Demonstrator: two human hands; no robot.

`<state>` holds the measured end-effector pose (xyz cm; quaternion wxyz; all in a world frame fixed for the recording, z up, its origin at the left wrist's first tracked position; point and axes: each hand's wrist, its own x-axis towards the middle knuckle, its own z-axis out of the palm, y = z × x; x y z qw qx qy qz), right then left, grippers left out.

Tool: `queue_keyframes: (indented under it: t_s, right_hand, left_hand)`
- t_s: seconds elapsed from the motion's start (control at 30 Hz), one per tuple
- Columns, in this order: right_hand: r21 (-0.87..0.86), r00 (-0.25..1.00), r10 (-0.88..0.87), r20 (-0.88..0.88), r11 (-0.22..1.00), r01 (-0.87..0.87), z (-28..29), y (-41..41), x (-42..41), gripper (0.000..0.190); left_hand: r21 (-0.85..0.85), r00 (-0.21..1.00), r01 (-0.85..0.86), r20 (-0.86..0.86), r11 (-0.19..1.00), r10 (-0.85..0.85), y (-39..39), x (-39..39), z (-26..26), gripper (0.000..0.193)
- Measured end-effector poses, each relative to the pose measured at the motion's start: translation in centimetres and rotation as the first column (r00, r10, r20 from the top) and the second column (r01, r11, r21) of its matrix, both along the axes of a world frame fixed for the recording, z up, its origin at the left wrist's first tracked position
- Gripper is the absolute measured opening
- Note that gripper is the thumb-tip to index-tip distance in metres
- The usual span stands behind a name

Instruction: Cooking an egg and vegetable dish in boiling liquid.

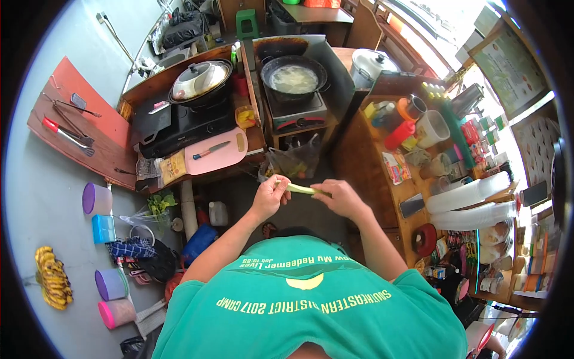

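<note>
In front of my chest, both hands hold a long, pale yellow-green piece of food (302, 189), possibly a banana or a strip of its peel. My left hand (267, 198) pinches one end between thumb and fingers. The other end is gripped by my right hand (341, 197), whose fingers partly hide it. Just beyond my hands hangs a clear plastic bag (299, 158) with greenish and yellow contents. To the left, a knife (211, 150) lies on a pink cutting board (215, 162). Further ahead, a wok (293, 76) with bubbling, pale liquid sits on a gas stove (298, 114).
A lidded pan (200, 80) stands on a black stove (188, 128) at the left. On the right, a wooden counter (381, 134) bears bottles, a phone (411, 205) and stacked plastic cups (468, 193). A bunch of bananas (54, 278) hangs on the left wall.
</note>
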<state>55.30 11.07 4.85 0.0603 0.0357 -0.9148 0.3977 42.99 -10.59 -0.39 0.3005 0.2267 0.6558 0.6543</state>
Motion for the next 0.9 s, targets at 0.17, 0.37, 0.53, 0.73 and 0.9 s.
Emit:
queue_keyframes:
  t_s: [0.17, 0.37, 0.53, 0.73, 0.9]
  right_hand:
    - [0.026, 0.992, -0.056, -0.115, 0.998, 0.06, 2.4, -1.1, -6.9, 0.024]
    - [-0.032, 0.898, -0.213, -0.386, 0.976, 0.218, 1.0, 0.2, -11.9, 0.014]
    - [-0.156, 0.815, -0.298, -0.498, 0.955, 0.254, -1.5, 2.0, -14.1, 0.009]
    - [-0.147, 0.72, -0.424, -0.549, 0.897, 0.417, -0.2, 6.9, -12.4, 0.013]
    - [-0.08, 0.665, -0.54, -0.516, 0.803, 0.59, -0.2, 11.4, -8.3, 0.013]
  left_hand:
    - [0.118, 0.992, -0.049, 0.12, 0.992, 0.035, -0.3, -5.9, 1.3, 0.024]
    - [0.176, 0.988, -0.066, 0.153, 0.982, 0.039, 2.6, -10.2, 3.0, 0.025]
    - [0.164, 0.97, -0.075, 0.243, 0.984, 0.033, 5.7, -12.6, 3.6, 0.028]
    - [0.15, 0.98, 0.027, 0.19, 0.988, -0.056, 13.9, -13.5, 5.6, 0.026]
    - [0.168, 0.952, 0.28, 0.082, 0.945, -0.296, 21.4, -11.9, 6.0, 0.026]
